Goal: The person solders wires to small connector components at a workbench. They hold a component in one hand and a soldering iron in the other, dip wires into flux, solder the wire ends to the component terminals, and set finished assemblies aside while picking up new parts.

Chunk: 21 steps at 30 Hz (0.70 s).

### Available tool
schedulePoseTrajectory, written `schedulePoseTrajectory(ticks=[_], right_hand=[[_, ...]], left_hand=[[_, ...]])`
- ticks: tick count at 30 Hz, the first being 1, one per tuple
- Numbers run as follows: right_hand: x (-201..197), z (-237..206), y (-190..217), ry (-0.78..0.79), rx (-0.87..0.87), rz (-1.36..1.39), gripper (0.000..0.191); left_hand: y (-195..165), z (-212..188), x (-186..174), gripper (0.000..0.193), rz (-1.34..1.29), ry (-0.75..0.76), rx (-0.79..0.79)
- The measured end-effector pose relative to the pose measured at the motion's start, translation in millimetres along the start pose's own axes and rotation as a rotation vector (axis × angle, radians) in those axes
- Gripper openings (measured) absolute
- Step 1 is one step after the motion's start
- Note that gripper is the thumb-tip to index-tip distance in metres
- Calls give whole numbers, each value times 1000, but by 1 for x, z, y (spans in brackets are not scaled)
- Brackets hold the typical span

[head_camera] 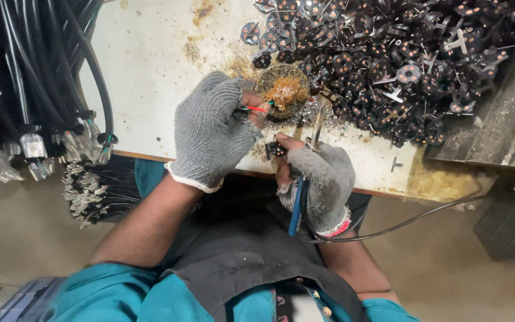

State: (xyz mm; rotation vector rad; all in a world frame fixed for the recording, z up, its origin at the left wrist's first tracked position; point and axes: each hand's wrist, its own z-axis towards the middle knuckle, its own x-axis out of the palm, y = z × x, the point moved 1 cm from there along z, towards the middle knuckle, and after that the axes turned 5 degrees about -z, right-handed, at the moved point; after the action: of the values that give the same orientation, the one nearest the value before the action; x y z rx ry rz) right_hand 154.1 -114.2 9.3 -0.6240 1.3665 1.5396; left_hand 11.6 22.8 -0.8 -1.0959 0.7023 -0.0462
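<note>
We see the left hand [213, 131], in a grey knit fingerless glove, pinching thin red and green wire ends [256, 108] between its fingertips, the tips reaching just over the rim of a small round tin [282, 89] of amber paste directly beyond it. Just beside it on the right, the right hand [320, 179], gloved the same way, is closed around a blue-handled soldering iron [301, 200], and its fingertips also pin a small black part [273, 149]. The iron's metal tip points up towards the tin. Beyond the right hand lies a big heap of black round pieces [400, 65] on the stained white table [150, 77]. Well to the left of the left hand hang bundled black cables [25, 77].
</note>
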Motion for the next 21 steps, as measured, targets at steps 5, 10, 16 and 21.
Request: schedulePoseTrajectory(ticks=[5, 10, 16, 21], right_hand=[[3, -4, -1, 33, 55, -17, 30], [-7, -5, 5, 11, 141, 165, 41], [-31, -26, -4, -10, 235, 483, 64], [-14, -43, -24, -7, -52, 86, 59]], left_hand=[[-7, -13, -15, 10, -55, 133, -96], [-12, -33, -18, 13, -42, 278, -87], [-11, -38, -4, 11, 134, 323, -25], [-14, -38, -5, 15, 144, 317, 22]])
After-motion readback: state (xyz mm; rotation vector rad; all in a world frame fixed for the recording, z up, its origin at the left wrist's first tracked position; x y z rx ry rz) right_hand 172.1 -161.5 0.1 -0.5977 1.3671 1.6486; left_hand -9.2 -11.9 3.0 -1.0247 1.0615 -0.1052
